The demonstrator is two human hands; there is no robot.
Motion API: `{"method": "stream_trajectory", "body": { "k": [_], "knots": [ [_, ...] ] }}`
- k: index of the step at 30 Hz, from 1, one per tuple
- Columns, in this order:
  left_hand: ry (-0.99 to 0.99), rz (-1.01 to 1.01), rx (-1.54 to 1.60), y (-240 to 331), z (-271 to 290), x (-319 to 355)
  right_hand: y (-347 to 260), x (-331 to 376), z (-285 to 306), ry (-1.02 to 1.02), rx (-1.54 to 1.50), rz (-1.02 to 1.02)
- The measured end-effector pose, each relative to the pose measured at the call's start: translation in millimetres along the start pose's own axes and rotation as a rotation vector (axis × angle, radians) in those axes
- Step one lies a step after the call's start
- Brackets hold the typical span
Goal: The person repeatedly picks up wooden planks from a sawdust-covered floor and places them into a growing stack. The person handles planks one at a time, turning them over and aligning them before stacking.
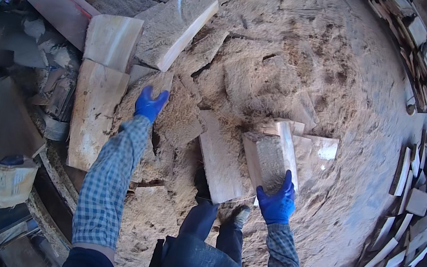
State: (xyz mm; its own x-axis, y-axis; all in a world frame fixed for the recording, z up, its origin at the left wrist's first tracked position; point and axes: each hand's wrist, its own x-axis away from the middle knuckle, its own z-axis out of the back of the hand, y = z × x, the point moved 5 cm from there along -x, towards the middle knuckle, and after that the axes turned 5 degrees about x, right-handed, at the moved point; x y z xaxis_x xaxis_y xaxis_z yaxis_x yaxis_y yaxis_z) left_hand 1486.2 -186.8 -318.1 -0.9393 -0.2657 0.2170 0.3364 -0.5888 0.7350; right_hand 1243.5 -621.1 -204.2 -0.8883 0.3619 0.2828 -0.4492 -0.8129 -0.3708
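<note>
**Head view: two gloved hands on sawdust-covered wood**

Head camera looks down on my right hand, in a blue glove, gripping the near end of a thick block. Its fingers wrap up over the end face, close together, thumb on the right side. The block lies tilted on a heap of slabs, its top coated in sawdust, just right of centre and close above my boots.

My left hand, also gloved, reaches further out. Its fingers are slightly spread and curl onto the edge of a small board half buried in the sawdust pile. Whether they actually pinch it or only rest on it, I cannot tell.

Risks as I judge them: the block looks heavy and dusty, so a one-handed hold at its end could slip and drop it toward my feet. The heap beneath seems loose; shifting one piece may let neighbours slide.

Sawdust hides most of the wood's outlines and the block's far end. The left planks and the offcuts at right bend near the rim, and the dark edges are unreadable.
</note>
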Motion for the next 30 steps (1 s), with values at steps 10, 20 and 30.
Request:
{"method": "stream_trajectory", "body": {
  "k": [10,20,30],
  "knots": [
    [-0.109,-0.426,-1.046,-1,27,-118,-38,-37,-15,0.037,0.071,-0.014],
    [-0.089,0.411,0.418,-57,5,-76,-49,-38,-18,0.038,0.09,0.013],
    [0.076,0.293,1.24,-101,-19,-193,-58,-56,-23,-0.008,0.099,0.03]
  ]
}}
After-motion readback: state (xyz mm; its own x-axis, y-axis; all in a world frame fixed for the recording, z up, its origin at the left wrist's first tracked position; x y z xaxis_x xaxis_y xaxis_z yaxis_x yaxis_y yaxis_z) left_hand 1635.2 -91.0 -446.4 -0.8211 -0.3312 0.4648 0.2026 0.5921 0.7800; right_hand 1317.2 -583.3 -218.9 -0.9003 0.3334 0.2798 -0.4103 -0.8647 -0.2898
